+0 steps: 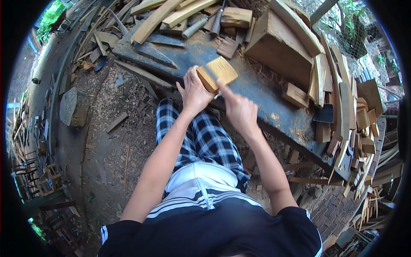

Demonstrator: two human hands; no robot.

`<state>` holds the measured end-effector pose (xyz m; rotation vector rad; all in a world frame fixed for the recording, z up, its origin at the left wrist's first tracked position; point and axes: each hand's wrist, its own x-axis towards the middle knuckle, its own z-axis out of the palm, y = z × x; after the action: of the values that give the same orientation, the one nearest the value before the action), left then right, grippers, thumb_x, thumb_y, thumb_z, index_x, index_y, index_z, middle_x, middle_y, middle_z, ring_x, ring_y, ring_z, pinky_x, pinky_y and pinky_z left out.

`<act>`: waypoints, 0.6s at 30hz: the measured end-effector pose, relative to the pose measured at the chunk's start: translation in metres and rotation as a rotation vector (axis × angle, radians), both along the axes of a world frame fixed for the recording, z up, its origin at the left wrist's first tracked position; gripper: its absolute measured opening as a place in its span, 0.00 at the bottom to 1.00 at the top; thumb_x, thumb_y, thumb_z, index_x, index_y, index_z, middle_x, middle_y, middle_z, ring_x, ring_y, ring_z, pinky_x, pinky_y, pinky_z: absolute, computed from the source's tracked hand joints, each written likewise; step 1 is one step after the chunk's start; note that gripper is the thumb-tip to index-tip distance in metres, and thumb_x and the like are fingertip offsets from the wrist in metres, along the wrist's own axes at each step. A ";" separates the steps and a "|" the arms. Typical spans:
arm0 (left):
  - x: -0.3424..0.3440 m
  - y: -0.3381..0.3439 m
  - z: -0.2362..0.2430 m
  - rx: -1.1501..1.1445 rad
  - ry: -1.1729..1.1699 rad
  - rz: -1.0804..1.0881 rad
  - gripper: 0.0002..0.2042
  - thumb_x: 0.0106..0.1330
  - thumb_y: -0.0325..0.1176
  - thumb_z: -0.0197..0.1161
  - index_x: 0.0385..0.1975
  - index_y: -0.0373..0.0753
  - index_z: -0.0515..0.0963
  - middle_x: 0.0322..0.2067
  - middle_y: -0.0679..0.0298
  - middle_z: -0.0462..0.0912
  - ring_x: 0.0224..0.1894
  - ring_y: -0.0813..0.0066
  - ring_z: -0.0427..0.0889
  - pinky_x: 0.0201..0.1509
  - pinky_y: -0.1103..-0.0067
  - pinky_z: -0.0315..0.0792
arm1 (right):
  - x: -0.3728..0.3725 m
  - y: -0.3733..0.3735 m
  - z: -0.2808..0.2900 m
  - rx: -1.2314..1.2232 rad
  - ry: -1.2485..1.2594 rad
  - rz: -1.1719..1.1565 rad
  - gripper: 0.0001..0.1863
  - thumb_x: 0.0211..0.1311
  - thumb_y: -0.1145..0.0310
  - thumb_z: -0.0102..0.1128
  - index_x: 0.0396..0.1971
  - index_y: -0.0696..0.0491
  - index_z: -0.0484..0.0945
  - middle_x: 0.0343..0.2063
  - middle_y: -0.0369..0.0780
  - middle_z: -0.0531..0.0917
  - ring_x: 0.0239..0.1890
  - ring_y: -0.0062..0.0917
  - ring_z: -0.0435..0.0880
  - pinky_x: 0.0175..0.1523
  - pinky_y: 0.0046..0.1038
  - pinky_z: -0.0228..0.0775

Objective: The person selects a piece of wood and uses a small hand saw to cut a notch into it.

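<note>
A squared block of yellowish wood rests near the front edge of the dark workbench. My left hand grips its left side, with the thumb stuck out. In my right hand is a narrow grey bladed tool, blurred by motion, lying across the block's near left edge. My index finger is stretched along it and the other fingers are curled round its handle, which is mostly hidden. Whether it is a knife or a file I cannot tell.
Behind the block lie a round-handled tool, a grey cylinder and wood offcuts. A large timber block and curved boards crowd the bench's right. Left, a log stump stands on shaving-strewn ground.
</note>
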<state>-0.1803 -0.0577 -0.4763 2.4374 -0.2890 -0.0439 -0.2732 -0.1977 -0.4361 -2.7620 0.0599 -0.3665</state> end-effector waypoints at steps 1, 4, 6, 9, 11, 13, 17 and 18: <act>0.000 0.001 0.004 0.006 0.014 -0.051 0.53 0.43 0.47 0.80 0.67 0.41 0.50 0.66 0.56 0.60 0.72 0.52 0.56 0.69 0.33 0.45 | 0.008 -0.009 -0.003 0.032 -0.026 -0.092 0.22 0.68 0.65 0.54 0.61 0.34 0.76 0.19 0.47 0.83 0.21 0.42 0.85 0.24 0.44 0.76; -0.001 -0.004 0.010 0.027 0.052 -0.032 0.54 0.43 0.47 0.80 0.67 0.40 0.49 0.66 0.55 0.60 0.72 0.52 0.56 0.69 0.33 0.45 | 0.027 -0.021 -0.014 -0.011 -0.100 -0.143 0.22 0.68 0.65 0.53 0.62 0.35 0.76 0.20 0.46 0.84 0.20 0.41 0.85 0.24 0.43 0.76; -0.004 -0.005 0.009 0.026 0.052 -0.026 0.54 0.43 0.47 0.80 0.67 0.40 0.49 0.66 0.55 0.60 0.72 0.51 0.56 0.69 0.33 0.45 | 0.019 -0.007 -0.008 0.003 -0.007 -0.094 0.24 0.67 0.66 0.54 0.62 0.33 0.76 0.19 0.46 0.84 0.19 0.40 0.85 0.23 0.43 0.76; 0.000 -0.002 0.002 0.032 0.035 0.004 0.55 0.43 0.50 0.80 0.67 0.40 0.48 0.67 0.54 0.59 0.73 0.51 0.55 0.69 0.32 0.44 | 0.006 0.009 0.000 -0.047 -0.039 0.017 0.26 0.65 0.66 0.55 0.63 0.30 0.75 0.16 0.45 0.82 0.18 0.38 0.85 0.20 0.41 0.75; -0.003 -0.002 0.004 0.009 0.039 -0.026 0.56 0.42 0.51 0.80 0.68 0.40 0.48 0.68 0.54 0.58 0.73 0.51 0.55 0.70 0.33 0.44 | 0.019 -0.013 -0.002 -0.063 -0.001 -0.065 0.24 0.67 0.66 0.54 0.62 0.31 0.76 0.18 0.46 0.83 0.19 0.39 0.85 0.21 0.41 0.75; 0.001 -0.002 0.006 0.039 0.073 -0.044 0.57 0.42 0.52 0.80 0.68 0.40 0.48 0.68 0.54 0.58 0.73 0.51 0.55 0.70 0.33 0.44 | 0.031 -0.024 -0.008 -0.070 -0.057 -0.133 0.22 0.68 0.65 0.53 0.61 0.32 0.76 0.18 0.46 0.83 0.21 0.41 0.86 0.23 0.41 0.76; -0.004 -0.003 0.004 0.022 0.074 -0.017 0.55 0.42 0.51 0.81 0.67 0.41 0.50 0.68 0.55 0.57 0.73 0.53 0.55 0.70 0.33 0.45 | 0.014 0.001 0.005 -0.067 0.020 0.009 0.24 0.66 0.66 0.54 0.62 0.31 0.76 0.19 0.46 0.83 0.20 0.41 0.85 0.23 0.41 0.77; -0.003 -0.002 0.001 0.027 0.049 -0.003 0.55 0.41 0.50 0.81 0.67 0.42 0.50 0.68 0.55 0.57 0.73 0.53 0.55 0.70 0.33 0.45 | 0.007 0.006 0.003 -0.071 0.022 0.034 0.26 0.65 0.67 0.54 0.63 0.30 0.75 0.19 0.46 0.83 0.19 0.40 0.85 0.23 0.42 0.76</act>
<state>-0.1828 -0.0602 -0.4753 2.4588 -0.2721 -0.1099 -0.2665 -0.1914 -0.4329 -2.8339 0.0052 -0.3354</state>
